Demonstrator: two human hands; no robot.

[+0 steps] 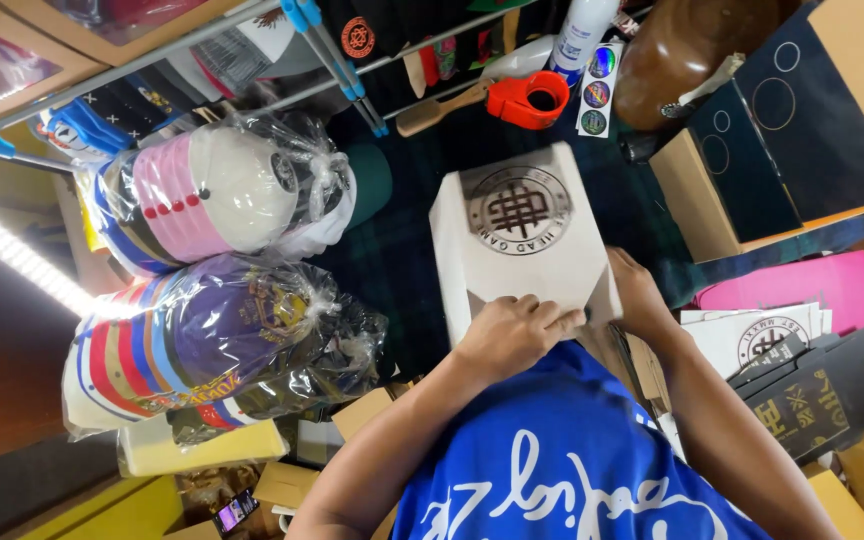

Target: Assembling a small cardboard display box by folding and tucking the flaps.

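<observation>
Blue shirt below white cardboard box; left hand flat on flap, right hand pinching edge; light, stiff, creasable.

Looking down over a blue shirt with white script. Left hand flat on the near end of a white cardboard box bearing a round dark emblem, fingers spread across its flap. Right hand pressed against the box's right edge. Box resting on a dark green plaid surface. To the left, 2 clear plastic bags of stacked caps, one above the other. Beyond the box, an orange tape dispenser beside a wooden handle. At right, flat black cartons and a pink sheet.
</observation>
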